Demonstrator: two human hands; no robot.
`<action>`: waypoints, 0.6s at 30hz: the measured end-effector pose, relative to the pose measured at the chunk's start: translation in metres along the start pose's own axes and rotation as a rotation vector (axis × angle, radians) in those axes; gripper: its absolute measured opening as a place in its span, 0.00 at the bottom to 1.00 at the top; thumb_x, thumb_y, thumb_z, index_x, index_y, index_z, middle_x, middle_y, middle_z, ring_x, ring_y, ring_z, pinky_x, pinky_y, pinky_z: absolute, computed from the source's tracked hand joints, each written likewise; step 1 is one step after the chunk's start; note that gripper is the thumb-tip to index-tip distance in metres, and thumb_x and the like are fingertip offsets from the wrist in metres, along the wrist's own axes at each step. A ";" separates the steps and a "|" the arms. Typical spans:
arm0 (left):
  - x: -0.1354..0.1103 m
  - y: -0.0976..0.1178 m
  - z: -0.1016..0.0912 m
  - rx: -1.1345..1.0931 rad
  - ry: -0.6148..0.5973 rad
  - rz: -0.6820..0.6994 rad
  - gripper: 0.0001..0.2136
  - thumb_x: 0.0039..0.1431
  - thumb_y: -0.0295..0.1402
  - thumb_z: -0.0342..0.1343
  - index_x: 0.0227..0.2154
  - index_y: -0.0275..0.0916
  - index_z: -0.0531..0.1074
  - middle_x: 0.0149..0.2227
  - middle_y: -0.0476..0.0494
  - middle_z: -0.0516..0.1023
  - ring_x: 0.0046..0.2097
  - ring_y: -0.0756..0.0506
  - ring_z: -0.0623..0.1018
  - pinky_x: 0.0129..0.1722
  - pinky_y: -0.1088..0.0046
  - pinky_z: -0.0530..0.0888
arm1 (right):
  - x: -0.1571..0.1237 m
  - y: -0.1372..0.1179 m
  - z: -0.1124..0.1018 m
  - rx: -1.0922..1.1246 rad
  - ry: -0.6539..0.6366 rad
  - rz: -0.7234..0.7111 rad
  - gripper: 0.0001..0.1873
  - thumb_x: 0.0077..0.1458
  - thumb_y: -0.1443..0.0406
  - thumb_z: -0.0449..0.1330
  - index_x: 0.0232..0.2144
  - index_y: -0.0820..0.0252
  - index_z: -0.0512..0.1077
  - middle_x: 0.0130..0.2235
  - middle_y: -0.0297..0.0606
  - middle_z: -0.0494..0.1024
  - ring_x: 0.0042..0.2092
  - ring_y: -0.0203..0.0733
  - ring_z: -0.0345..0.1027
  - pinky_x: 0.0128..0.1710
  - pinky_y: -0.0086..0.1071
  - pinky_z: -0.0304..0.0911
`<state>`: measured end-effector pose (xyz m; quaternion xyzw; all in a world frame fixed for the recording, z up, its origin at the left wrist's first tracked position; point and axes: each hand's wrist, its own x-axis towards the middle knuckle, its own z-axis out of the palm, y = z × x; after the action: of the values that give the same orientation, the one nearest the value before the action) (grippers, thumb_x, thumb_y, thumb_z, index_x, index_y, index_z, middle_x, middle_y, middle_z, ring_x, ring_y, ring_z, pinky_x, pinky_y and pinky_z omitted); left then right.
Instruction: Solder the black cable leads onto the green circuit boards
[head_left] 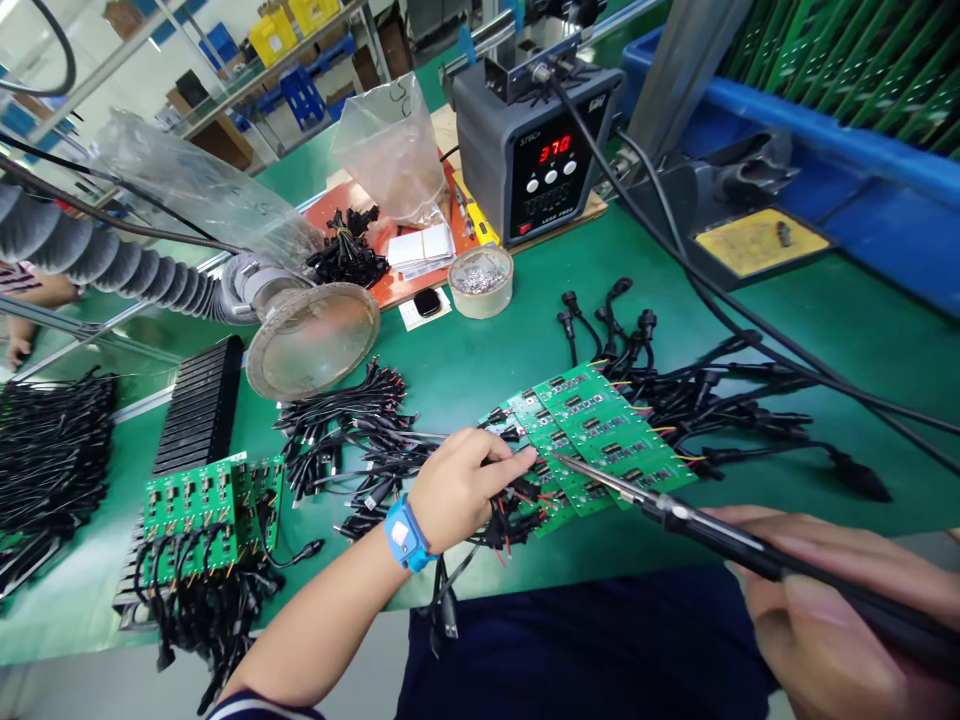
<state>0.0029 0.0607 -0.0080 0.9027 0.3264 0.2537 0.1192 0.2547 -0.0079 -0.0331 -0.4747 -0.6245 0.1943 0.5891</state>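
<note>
My right hand grips a soldering iron, its tip resting at or just over the green circuit boards. At the left edge of those boards, my left hand is closed in a pinch on what looks like the end of a thin black cable; the fingers partly hide it. Beneath that hand lie black cables with bare red wire ends. More black cables with plugs run out from the boards' right side. A blue wristband is on my left wrist.
A soldering station reading 370 stands behind, beside a round tub of metal bits. A fume extractor hood hangs left. Cable bundles and a black rack with wired boards occupy the left. The iron's cord crosses at right.
</note>
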 end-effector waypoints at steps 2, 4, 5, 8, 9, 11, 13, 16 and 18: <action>0.000 0.001 0.000 0.014 0.005 0.002 0.20 0.53 0.15 0.41 0.46 0.36 0.66 0.33 0.44 0.69 0.34 0.49 0.67 0.31 0.74 0.67 | 0.001 0.001 -0.002 0.004 -0.042 -0.064 0.05 0.47 0.68 0.55 0.29 0.58 0.70 0.31 0.39 0.73 0.30 0.44 0.70 0.25 0.39 0.70; 0.000 0.001 0.001 0.025 0.012 0.002 0.20 0.53 0.15 0.42 0.46 0.37 0.66 0.32 0.45 0.70 0.33 0.49 0.67 0.30 0.74 0.66 | -0.001 0.002 -0.002 0.012 -0.032 -0.052 0.06 0.47 0.68 0.55 0.30 0.58 0.70 0.31 0.39 0.73 0.31 0.45 0.70 0.25 0.40 0.70; 0.000 0.001 0.001 0.031 0.016 0.002 0.20 0.52 0.15 0.42 0.45 0.37 0.66 0.32 0.45 0.70 0.32 0.49 0.67 0.30 0.74 0.66 | -0.002 0.003 -0.002 0.011 -0.028 -0.041 0.06 0.47 0.68 0.56 0.31 0.58 0.70 0.32 0.39 0.73 0.31 0.45 0.70 0.26 0.41 0.70; 0.000 0.002 0.002 0.057 0.021 -0.002 0.19 0.52 0.15 0.41 0.44 0.36 0.67 0.31 0.45 0.69 0.31 0.49 0.66 0.28 0.74 0.65 | -0.003 0.002 0.002 0.024 -0.026 -0.030 0.08 0.47 0.69 0.56 0.32 0.57 0.71 0.31 0.39 0.73 0.31 0.46 0.70 0.26 0.42 0.70; 0.000 0.002 0.002 0.065 0.021 -0.005 0.19 0.52 0.15 0.41 0.44 0.36 0.67 0.30 0.45 0.69 0.31 0.49 0.66 0.28 0.74 0.65 | -0.003 0.000 0.004 0.033 -0.019 -0.026 0.08 0.47 0.69 0.56 0.32 0.57 0.70 0.30 0.38 0.73 0.30 0.46 0.69 0.26 0.43 0.69; 0.000 0.002 0.002 0.076 0.014 -0.013 0.19 0.51 0.16 0.42 0.43 0.35 0.68 0.30 0.45 0.69 0.31 0.49 0.66 0.28 0.74 0.64 | -0.001 -0.003 0.008 0.045 0.014 -0.014 0.07 0.47 0.69 0.56 0.32 0.56 0.70 0.28 0.37 0.72 0.30 0.46 0.69 0.26 0.42 0.69; 0.000 0.003 0.002 0.082 0.006 -0.020 0.18 0.52 0.16 0.42 0.43 0.35 0.68 0.30 0.45 0.69 0.30 0.49 0.66 0.27 0.74 0.64 | 0.001 -0.006 0.010 0.039 0.027 -0.005 0.06 0.47 0.69 0.56 0.30 0.56 0.70 0.27 0.36 0.72 0.30 0.46 0.69 0.25 0.42 0.68; 0.000 0.003 0.002 0.088 0.004 -0.026 0.18 0.52 0.16 0.42 0.43 0.35 0.68 0.30 0.45 0.69 0.30 0.49 0.66 0.27 0.74 0.65 | 0.003 -0.009 0.011 0.021 -0.012 -0.016 0.05 0.47 0.69 0.56 0.29 0.57 0.70 0.28 0.37 0.72 0.30 0.46 0.70 0.24 0.42 0.68; 0.000 0.003 0.003 0.091 0.006 -0.028 0.18 0.52 0.16 0.42 0.43 0.35 0.68 0.29 0.45 0.69 0.30 0.49 0.66 0.27 0.74 0.65 | 0.004 -0.010 0.011 0.012 -0.014 -0.009 0.05 0.47 0.69 0.56 0.29 0.57 0.69 0.29 0.37 0.72 0.30 0.46 0.70 0.25 0.42 0.69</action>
<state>0.0059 0.0579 -0.0089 0.9018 0.3504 0.2396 0.0808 0.2411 -0.0063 -0.0255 -0.4669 -0.6295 0.1987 0.5884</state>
